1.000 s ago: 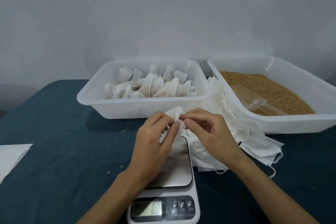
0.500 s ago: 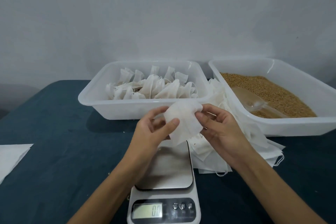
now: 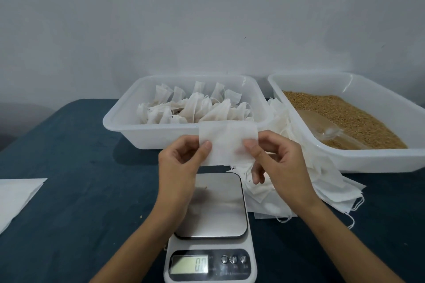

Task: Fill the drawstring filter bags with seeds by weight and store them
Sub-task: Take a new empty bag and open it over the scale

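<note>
An empty white filter bag (image 3: 226, 142) is held flat and upright above the kitchen scale (image 3: 215, 204). My left hand (image 3: 181, 165) pinches its left edge and my right hand (image 3: 278, 163) pinches its right edge. The scale's steel plate is bare and its display (image 3: 189, 264) reads zero. A white tub (image 3: 119, 126) behind holds several filled, tied bags (image 3: 193, 108). A second white tub (image 3: 368, 158) at the right holds brown seeds (image 3: 340, 110) with a clear scoop (image 3: 322, 126) lying in them.
A loose pile of empty filter bags (image 3: 299, 193) lies on the dark blue tablecloth (image 3: 80, 190) between the scale and the seed tub. A white sheet (image 3: 16, 197) lies at the left edge. A grey wall stands behind the tubs.
The bag was bunched between both hands low over the scale; now it is lifted and spread flat, with the hands drawn apart to its two sides.
</note>
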